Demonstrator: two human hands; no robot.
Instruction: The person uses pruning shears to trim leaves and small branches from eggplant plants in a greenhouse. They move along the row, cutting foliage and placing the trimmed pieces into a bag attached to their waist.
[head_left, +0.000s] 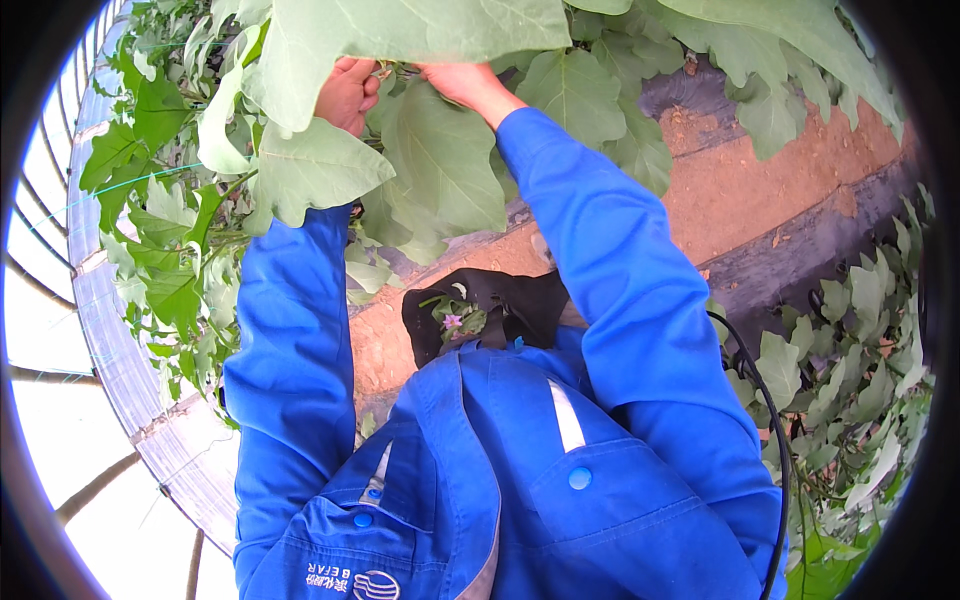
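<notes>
Both my hands are raised into the foliage of an eggplant plant (442, 142). My left hand (346, 97) has its fingers curled by a thin stem (386, 71), partly behind a large leaf (405, 30). From the other side my right hand (459, 81) reaches towards the same stem. That leaf covers its fingertips, so what they pinch or touch is hidden. In front of my waist hangs an open black cloth bag (517, 300). Picked eggplant leaves (472, 319) and a pale purple flower (452, 322) lie in its mouth.
Bare soil (757, 199) runs between strips of dark plastic mulch (780, 259). More eggplant plants (832, 360) grow at the right. A black cable (776, 442) passes beside my right arm. Thin blue-green strings (150, 178) cross the left foliage, before the greenhouse's translucent film wall (112, 330).
</notes>
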